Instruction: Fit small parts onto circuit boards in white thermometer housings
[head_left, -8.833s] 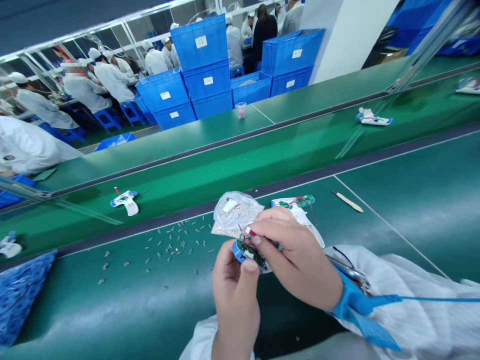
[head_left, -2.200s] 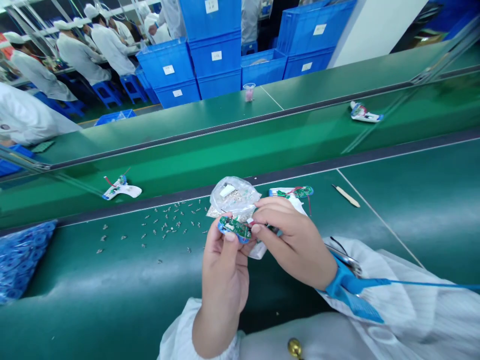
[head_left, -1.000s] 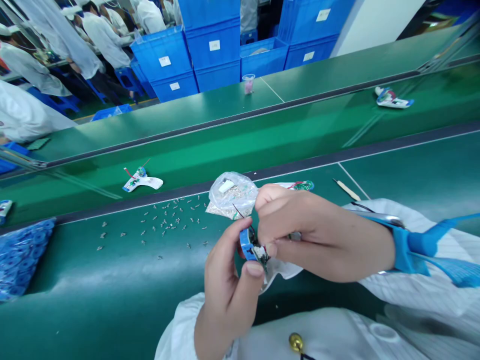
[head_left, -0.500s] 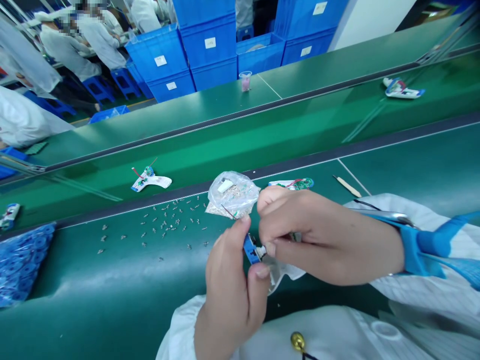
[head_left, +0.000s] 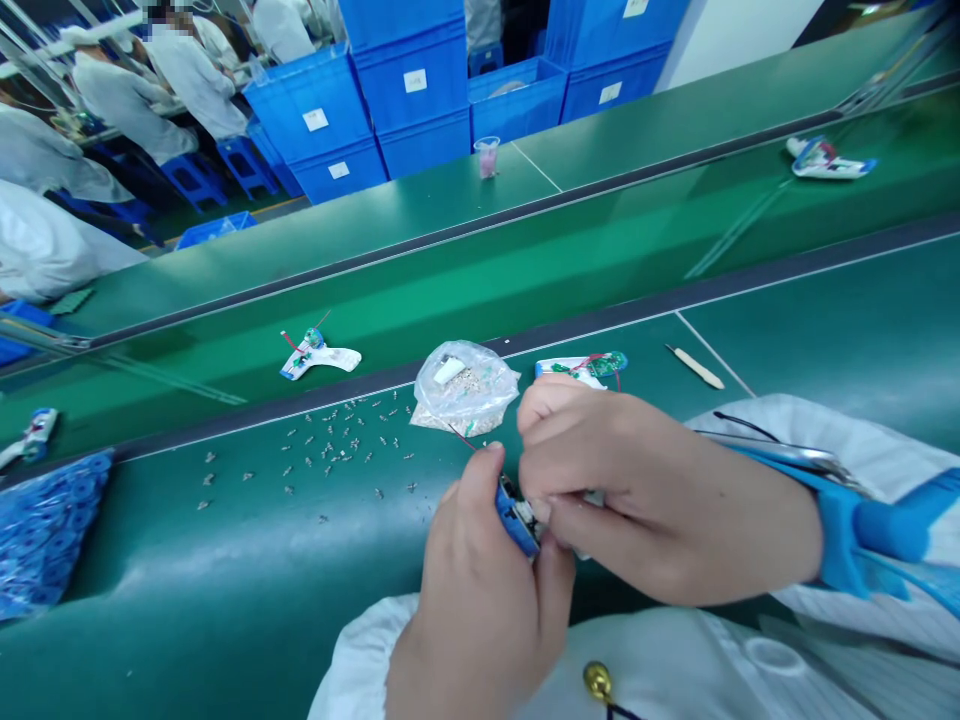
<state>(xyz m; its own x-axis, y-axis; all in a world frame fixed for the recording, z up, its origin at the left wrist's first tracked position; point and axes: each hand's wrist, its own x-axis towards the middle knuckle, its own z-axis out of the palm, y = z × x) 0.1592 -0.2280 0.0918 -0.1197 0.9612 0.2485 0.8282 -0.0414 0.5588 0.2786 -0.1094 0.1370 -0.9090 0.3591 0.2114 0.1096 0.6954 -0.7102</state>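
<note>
My left hand (head_left: 480,570) is closed around a small blue-and-white plastic housing (head_left: 517,515), thumb along its upper edge. A thin dark red wire (head_left: 461,436) sticks up past the thumb. My right hand (head_left: 592,470) is closed too, its thumb and fingertips pinched together against the housing's open side; whatever is between them is hidden. Just beyond both hands lies a clear plastic bag (head_left: 469,385) of tiny parts. Behind my right knuckles is a white housing with a green circuit board (head_left: 611,362) and red wires. Many small metal parts (head_left: 345,440) are scattered to the left.
A green conveyor belt (head_left: 420,290) runs across, carrying similar housings (head_left: 322,357) left and right (head_left: 832,165). A bag of blue rings (head_left: 56,530) lies at left, a wooden-handled pick (head_left: 697,368) at right. Beyond are a plastic cup (head_left: 487,160), stacked blue crates (head_left: 412,85) and co-workers.
The housings on the belt have shifted right. My left hand has moved slightly right and turned the blue-and-white housing; its lower white portion is now mostly hidden. My right hand stays pinched against it.
</note>
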